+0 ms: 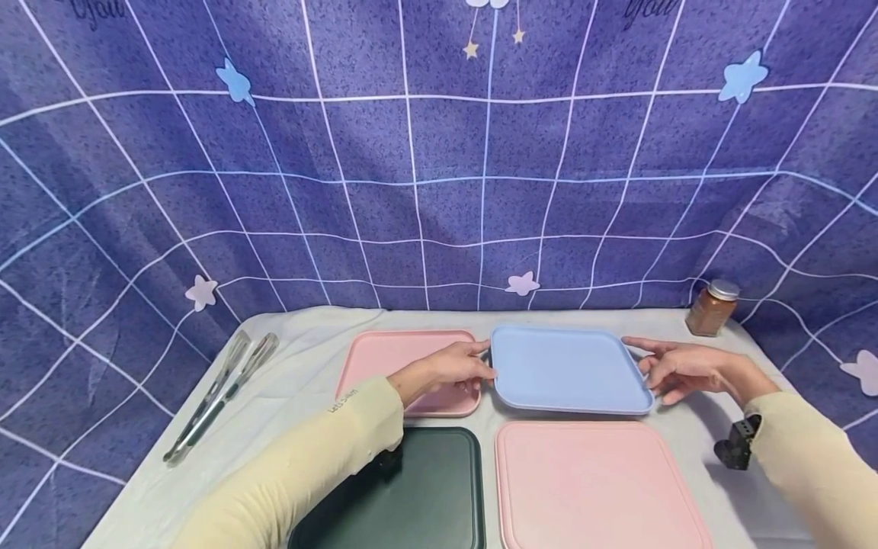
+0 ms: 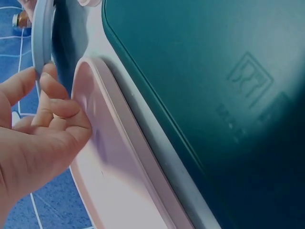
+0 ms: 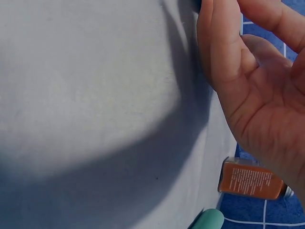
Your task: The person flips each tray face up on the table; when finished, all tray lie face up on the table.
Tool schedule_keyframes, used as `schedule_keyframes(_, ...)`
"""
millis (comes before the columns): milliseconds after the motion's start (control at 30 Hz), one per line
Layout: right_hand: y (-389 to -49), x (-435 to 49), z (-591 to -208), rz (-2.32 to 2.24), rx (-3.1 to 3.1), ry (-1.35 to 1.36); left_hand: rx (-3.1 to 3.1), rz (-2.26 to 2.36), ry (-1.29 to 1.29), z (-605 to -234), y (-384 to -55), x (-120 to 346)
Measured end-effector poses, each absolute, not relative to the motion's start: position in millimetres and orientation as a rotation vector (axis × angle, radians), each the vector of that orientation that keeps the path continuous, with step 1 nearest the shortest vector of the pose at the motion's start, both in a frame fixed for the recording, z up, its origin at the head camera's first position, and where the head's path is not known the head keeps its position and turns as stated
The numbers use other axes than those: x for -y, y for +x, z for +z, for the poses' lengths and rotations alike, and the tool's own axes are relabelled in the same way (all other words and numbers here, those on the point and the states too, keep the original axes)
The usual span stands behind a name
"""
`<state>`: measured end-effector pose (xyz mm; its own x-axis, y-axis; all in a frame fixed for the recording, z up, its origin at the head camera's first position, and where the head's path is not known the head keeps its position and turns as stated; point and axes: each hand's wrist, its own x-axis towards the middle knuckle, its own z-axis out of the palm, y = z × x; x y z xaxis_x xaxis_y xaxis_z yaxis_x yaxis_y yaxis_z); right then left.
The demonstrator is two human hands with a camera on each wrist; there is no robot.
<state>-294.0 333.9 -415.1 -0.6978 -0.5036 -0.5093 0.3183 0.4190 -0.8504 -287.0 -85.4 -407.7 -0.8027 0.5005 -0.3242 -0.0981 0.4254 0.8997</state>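
A light blue tray [image 1: 565, 370] is held by its two short sides, tilted slightly, at the back of the table. On its left edge my left hand [image 1: 456, 366] pinches the rim between thumb and fingers; the left wrist view shows the tray [image 2: 43, 33] edge-on at those fingertips. My right hand [image 1: 689, 370] grips the opposite edge, index finger at the far corner and the other fingers curled at the side. Partly behind my left hand lies a smaller pink tray [image 1: 405, 347]. In the right wrist view my right hand [image 3: 267, 95] covers most of its contact with the tray.
Nearer me lie a dark green tray [image 1: 432, 488] and a larger pink tray [image 1: 597, 484]. Metal tongs [image 1: 222, 396] rest at the left side. A jar of orange-brown contents [image 1: 711, 311] stands at the back right, close to the purple-blue patterned curtain [image 1: 446, 152].
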Motion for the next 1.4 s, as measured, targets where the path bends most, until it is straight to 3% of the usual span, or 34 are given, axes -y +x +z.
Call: schedule_keyframes(1400, -297, -315, -410, -1.218, -2.060, -0.113, -2.250, 1.166, 0.227, -398, -287, 68)
